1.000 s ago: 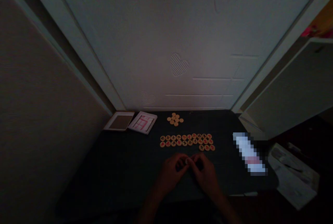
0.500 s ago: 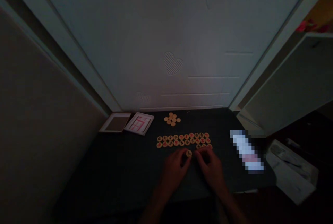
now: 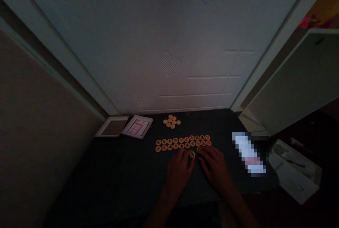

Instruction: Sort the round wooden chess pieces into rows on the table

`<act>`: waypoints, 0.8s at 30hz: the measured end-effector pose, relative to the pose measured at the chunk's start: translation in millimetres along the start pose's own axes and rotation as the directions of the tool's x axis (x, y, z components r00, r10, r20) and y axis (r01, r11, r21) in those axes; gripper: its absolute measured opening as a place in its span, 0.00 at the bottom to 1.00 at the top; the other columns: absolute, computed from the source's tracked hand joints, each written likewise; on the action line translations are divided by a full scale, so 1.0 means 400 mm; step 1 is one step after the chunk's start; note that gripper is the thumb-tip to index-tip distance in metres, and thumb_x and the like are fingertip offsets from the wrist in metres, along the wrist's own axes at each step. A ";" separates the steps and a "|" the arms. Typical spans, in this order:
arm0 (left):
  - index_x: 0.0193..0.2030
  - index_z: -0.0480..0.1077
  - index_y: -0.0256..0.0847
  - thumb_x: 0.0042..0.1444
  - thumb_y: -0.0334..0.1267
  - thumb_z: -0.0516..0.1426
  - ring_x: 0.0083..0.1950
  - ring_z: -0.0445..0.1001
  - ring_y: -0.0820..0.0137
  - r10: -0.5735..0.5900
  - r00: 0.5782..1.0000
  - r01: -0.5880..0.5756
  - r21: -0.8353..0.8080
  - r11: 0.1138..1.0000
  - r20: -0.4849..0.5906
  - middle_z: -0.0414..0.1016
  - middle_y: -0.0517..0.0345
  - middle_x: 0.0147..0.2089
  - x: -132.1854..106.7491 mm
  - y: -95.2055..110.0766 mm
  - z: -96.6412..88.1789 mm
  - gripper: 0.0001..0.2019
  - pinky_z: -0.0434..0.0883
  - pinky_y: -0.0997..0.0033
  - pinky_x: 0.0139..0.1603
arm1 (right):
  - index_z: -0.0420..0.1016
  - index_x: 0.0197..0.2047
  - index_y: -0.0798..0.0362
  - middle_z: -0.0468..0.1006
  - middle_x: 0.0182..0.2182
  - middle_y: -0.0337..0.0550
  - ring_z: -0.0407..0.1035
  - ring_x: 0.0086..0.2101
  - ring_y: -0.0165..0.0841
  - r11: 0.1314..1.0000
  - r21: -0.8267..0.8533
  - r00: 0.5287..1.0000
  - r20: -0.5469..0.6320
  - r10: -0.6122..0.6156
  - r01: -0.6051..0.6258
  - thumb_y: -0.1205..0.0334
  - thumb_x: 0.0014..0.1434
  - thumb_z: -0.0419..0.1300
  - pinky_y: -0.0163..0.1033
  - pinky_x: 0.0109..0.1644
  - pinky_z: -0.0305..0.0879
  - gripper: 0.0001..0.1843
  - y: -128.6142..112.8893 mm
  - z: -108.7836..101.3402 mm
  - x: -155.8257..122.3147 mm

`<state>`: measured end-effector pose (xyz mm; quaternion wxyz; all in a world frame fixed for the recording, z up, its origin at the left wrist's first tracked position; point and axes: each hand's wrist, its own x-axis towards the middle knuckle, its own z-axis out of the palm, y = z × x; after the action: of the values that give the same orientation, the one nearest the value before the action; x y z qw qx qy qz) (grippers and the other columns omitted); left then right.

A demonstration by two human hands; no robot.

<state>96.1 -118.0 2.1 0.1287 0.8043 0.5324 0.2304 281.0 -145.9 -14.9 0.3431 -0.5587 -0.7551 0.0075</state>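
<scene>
Round wooden xiangqi pieces (image 3: 175, 146) with red or black characters lie in two long rows on the dark table. At the near side of these rows my left hand (image 3: 180, 168) has a single xiangqi piece (image 3: 192, 154) between thumb and fingers, close to the tabletop. My right hand (image 3: 214, 162) lies to its right, fingers stretched out over the start of a third row. One piece (image 3: 198, 149) shows by its fingertips; the others under that hand are hidden.
A loose cluster of plain-faced pieces (image 3: 172, 122) sits near the back wall. At the back left are an open box half (image 3: 112, 127) and a white box half with red markings (image 3: 137, 126). A blurred-out bright object (image 3: 249, 154) lies on the right, with a white container (image 3: 295, 171) beyond the table.
My left hand has brought its piece nearer the row. My right hand's fingers have gone from curled to stretched over the third-row pieces. The view has shifted slightly.
</scene>
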 end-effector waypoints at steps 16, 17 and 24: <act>0.52 0.72 0.46 0.68 0.38 0.55 0.46 0.79 0.62 -0.057 0.998 0.056 -0.047 0.997 -0.012 0.78 0.55 0.50 0.011 0.009 0.016 0.09 0.74 0.64 0.48 | 0.74 0.58 0.44 0.79 0.51 0.47 0.71 0.52 0.45 0.999 0.002 0.999 0.040 0.033 -0.033 0.61 0.68 0.58 0.55 0.57 0.66 0.17 0.004 0.000 0.002; 0.52 0.72 0.46 0.68 0.38 0.54 0.46 0.79 0.62 -0.055 0.998 0.055 -0.051 0.997 -0.008 0.78 0.55 0.50 0.012 0.008 0.016 0.09 0.74 0.64 0.48 | 0.74 0.58 0.44 0.79 0.51 0.47 0.71 0.52 0.45 0.999 0.001 0.999 0.044 0.032 -0.032 0.61 0.68 0.58 0.55 0.57 0.66 0.17 0.004 -0.001 0.002; 0.50 0.72 0.46 0.68 0.36 0.54 0.47 0.79 0.62 -0.056 0.998 0.054 -0.084 0.995 -0.015 0.78 0.55 0.50 0.013 0.008 0.017 0.08 0.74 0.65 0.48 | 0.73 0.59 0.44 0.78 0.52 0.47 0.71 0.53 0.45 1.000 0.003 0.998 0.049 0.025 -0.025 0.63 0.67 0.58 0.55 0.57 0.65 0.18 0.005 -0.001 0.000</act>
<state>103.9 -114.4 -1.2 0.1638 0.7813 0.5453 0.2558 282.8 -145.4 -15.3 0.3253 -0.5672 -0.7561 0.0268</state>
